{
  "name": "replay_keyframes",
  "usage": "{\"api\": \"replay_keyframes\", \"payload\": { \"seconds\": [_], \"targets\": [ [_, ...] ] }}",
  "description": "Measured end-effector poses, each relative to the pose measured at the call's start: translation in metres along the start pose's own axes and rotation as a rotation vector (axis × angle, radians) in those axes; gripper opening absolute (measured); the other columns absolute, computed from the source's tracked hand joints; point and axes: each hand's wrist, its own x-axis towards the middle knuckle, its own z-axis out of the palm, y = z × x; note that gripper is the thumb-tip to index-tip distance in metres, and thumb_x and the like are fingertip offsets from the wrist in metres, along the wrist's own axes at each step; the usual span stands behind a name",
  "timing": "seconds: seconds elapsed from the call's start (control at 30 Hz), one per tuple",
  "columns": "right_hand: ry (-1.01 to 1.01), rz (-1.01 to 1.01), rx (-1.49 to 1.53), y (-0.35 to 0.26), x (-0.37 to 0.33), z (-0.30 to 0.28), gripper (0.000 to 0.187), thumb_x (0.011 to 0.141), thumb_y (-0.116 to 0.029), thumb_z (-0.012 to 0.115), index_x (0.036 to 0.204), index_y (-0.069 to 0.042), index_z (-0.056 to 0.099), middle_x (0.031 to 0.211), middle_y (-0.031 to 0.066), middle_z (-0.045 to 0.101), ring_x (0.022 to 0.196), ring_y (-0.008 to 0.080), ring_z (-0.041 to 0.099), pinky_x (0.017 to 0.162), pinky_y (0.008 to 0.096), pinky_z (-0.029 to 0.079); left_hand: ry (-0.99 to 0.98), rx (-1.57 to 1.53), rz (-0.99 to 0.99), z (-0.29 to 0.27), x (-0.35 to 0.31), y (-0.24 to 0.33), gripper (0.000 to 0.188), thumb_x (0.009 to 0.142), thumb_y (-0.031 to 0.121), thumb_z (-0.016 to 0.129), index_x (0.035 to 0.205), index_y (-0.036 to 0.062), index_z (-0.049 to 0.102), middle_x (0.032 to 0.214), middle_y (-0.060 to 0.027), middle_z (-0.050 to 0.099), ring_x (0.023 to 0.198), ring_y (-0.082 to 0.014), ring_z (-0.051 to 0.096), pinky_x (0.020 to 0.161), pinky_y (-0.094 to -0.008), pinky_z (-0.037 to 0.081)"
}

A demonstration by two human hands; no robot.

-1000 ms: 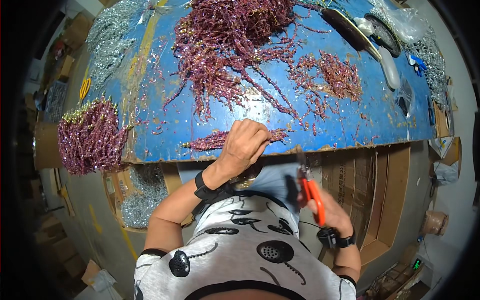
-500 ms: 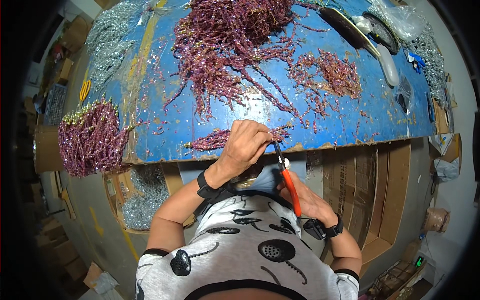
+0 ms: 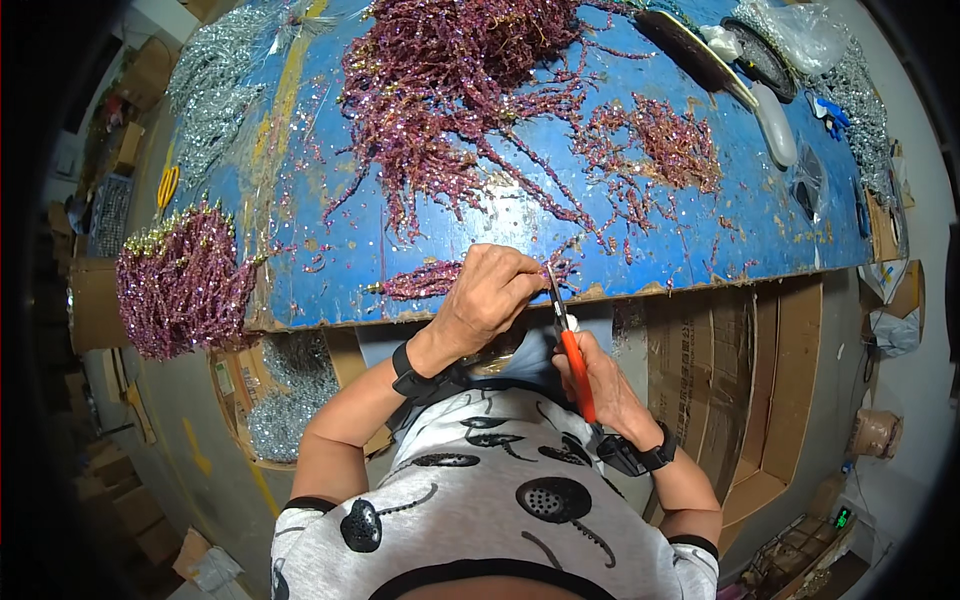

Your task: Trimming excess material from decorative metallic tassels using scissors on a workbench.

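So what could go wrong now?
The tip of the red-handled tool in the right hand is close to the left hand, so it might nip a finger. The pink bundle under that hand lies near the edge of the table and could slip off.

You face a worn blue surface [image 3: 775,245] shining with glare; yellow markings [image 3: 262,487] line the grey floor [image 3: 215,505] leftward, and a pale wall [image 3: 928,200] stands rightward.

Orange-handled cutters [image 3: 577,368] at blue table's [image 3: 655,262] near edge.
My left hand [image 3: 490,288] holds purple glitter strands [image 3: 422,282]; my right [image 3: 603,388] grips the cutters, blades just beside my left fingertips.
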Motion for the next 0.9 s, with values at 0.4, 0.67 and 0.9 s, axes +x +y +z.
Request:
{"api": "replay_keyframes", "payload": {
  "seconds": [0.4, 0.67, 0.9],
  "targets": [
    [-0.008, 0.105, 0.173, -0.014, -0.008, -0.013, 0.033, 0.093, -0.023, 0.062, 0.116, -0.004, 0.047, 0.071, 0.0122, 0.055, 0.065, 0.0233, 0.057, 0.064, 0.0377, 0.048, 0.008, -0.006, -0.024, 0.000, -0.001, 0.000, 0.022, 0.071, 0.001, 0.070, 0.092, 0.0049, 0.062, 0.093, -0.0054, 0.061, 0.088, -0.0222, 0.058, 0.078, -0.0359, 0.041],
    [-0.162, 0.015, 0.072, -0.001, 0.000, -0.026, 0.039, 0.094, -0.031, 0.059, 0.117, -0.006, 0.042, 0.078, 0.0094, 0.059, 0.066, 0.0179, 0.056, 0.063, 0.0351, 0.047, 0.004, -0.018, 0.014, 0.000, -0.001, -0.001, 0.021, 0.072, 0.002, 0.069, 0.091, 0.0049, 0.062, 0.094, -0.0050, 0.061, 0.088, -0.0217, 0.058, 0.080, -0.0361, 0.041],
    [-0.083, 0.026, 0.113, -0.020, 0.002, -0.029, 0.033, 0.095, -0.034, 0.059, 0.104, -0.004, 0.047, 0.071, 0.0061, 0.057, 0.063, 0.0146, 0.057, 0.059, 0.0321, 0.047, -0.030, -0.023, 0.012, -0.001, -0.002, 0.000, 0.018, 0.074, 0.002, 0.068, 0.091, 0.0047, 0.062, 0.094, -0.0047, 0.061, 0.089, -0.0215, 0.058, 0.083, -0.0367, 0.041]
  ]
}}
